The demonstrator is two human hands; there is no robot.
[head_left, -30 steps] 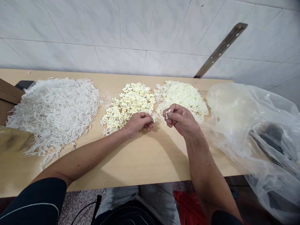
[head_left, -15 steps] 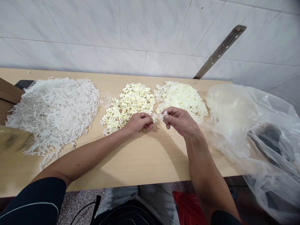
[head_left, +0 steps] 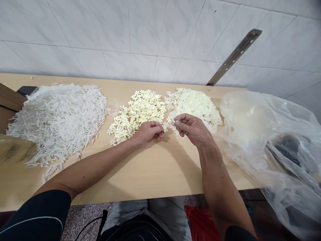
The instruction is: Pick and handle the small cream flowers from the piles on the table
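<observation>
My left hand [head_left: 150,131] is closed in a pinch on a small artificial flower [head_left: 165,126], cream with a yellowish centre, just past its fingertips. My right hand [head_left: 192,127] hovers to the right of it, thumb and forefinger pinched around a small white flower piece [head_left: 175,123], mostly hidden by the fingers. Behind my left hand lies a pile of assembled-looking flowers [head_left: 144,108] with yellow centres. Behind my right hand spreads a pile of paler loose blossoms [head_left: 194,103]. The two hands are apart, low over the table's front half.
A large heap of thin white plastic stems [head_left: 62,113] covers the table's left side. A clear plastic bag [head_left: 250,113] drapes over the right end and front edge. A slotted metal strip [head_left: 234,57] leans on the tiled wall. The wooden table [head_left: 150,177] has its front edge near me.
My right hand has shifted very slightly to the right, and the white piece at its fingertips shows less than before. My left hand stays in place with its flower.
</observation>
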